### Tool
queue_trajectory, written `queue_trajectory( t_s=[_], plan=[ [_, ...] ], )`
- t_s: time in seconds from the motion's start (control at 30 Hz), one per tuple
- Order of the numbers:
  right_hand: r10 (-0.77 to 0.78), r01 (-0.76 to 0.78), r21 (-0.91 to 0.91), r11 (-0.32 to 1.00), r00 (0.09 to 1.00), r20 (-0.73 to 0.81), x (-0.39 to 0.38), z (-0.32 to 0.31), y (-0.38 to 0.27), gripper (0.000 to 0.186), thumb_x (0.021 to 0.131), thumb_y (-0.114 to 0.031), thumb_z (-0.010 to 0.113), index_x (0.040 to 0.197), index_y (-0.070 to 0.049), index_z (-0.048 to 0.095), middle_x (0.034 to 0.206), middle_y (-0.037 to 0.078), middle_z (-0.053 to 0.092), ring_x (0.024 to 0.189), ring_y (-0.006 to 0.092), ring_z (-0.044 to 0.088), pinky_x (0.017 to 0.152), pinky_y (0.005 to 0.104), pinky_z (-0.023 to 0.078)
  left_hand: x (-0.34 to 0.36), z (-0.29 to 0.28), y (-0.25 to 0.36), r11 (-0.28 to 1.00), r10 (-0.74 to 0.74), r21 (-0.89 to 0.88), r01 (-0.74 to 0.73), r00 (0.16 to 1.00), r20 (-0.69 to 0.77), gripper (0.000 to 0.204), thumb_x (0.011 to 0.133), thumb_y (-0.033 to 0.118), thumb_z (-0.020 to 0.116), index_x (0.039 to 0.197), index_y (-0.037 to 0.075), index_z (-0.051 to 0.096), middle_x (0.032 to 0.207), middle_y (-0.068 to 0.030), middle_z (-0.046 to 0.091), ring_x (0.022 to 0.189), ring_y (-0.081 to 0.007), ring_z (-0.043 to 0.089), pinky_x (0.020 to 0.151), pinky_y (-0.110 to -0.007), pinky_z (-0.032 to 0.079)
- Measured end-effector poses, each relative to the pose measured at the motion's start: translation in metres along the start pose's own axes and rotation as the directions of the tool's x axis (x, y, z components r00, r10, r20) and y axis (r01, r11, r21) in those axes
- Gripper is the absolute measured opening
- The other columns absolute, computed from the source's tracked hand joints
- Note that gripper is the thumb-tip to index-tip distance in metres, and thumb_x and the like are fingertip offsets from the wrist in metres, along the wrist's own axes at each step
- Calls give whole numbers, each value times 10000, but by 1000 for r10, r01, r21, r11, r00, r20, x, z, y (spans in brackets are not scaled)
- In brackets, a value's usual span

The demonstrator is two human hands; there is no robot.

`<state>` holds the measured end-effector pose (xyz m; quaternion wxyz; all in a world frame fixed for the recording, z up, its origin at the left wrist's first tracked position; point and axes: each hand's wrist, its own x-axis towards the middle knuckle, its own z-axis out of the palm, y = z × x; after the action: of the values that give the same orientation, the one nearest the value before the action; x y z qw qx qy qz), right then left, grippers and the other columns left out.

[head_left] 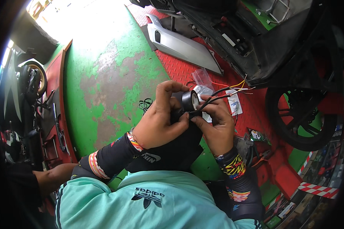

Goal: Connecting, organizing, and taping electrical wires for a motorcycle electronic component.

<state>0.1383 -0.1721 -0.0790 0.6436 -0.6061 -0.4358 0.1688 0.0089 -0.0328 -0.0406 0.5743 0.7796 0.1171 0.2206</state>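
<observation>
My left hand [156, 121] grips a roll of black electrical tape [187, 101], fingers over its top and thumb below. A black cable [203, 105] passes just under the roll, pinched by my right hand [221, 128] between thumb and fingers. Past my right fingers the cable splits into thin wires [237, 90] in red, yellow and white, their ends spread toward the motorcycle. Both hands almost touch where tape and cable meet. Whether the tape is stuck to the cable is hidden by my fingers.
A motorcycle [252, 45] with a black wheel [300, 118] stands at right on a red platform [172, 65]. Near it lie a silver body panel [183, 47], a clear plastic bag [202, 78] and a white card [235, 103]. Another person's arm [55, 177] shows at left.
</observation>
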Motion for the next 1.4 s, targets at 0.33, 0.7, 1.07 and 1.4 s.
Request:
queue_trajectory(
  t_s=[0.33,0.7,1.07,1.4],
  plan=[
    [-60,39,-349,936,997,-49,0,-8,-15,140,837,-17,830,907,-22,709,923,92,690,883,243,689,789,348,539,-8,1,7,909,189,397,-128,975,-117,350,775,22,785,1038,35,554,1003,-124,572,892,-272,608,797,-356,509],
    [-10,24,-430,902,999,34,4,-13,-85,102,913,-54,723,996,4,710,688,101,665,536,253,638,533,406,502,-9,4,4,968,100,240,-68,987,-125,272,739,4,769,929,6,574,977,-127,591,894,-283,614,804,-364,502],
    [699,-654,-268,707,703,132,40,-2,-97,244,1060,-175,563,1036,38,680,638,92,638,530,184,646,523,352,493,-7,3,6,964,190,197,-178,981,-42,288,753,53,829,970,28,640,927,-124,628,907,-301,681,803,-400,558],
    [656,-682,181,709,731,186,14,-4,-85,287,1103,-176,530,1280,22,641,604,-42,509,457,37,428,435,227,335,-9,-1,0,998,56,44,-51,990,-131,722,677,73,963,1252,53,526,907,-49,662,812,-136,665,754,-301,564]
  ],
)
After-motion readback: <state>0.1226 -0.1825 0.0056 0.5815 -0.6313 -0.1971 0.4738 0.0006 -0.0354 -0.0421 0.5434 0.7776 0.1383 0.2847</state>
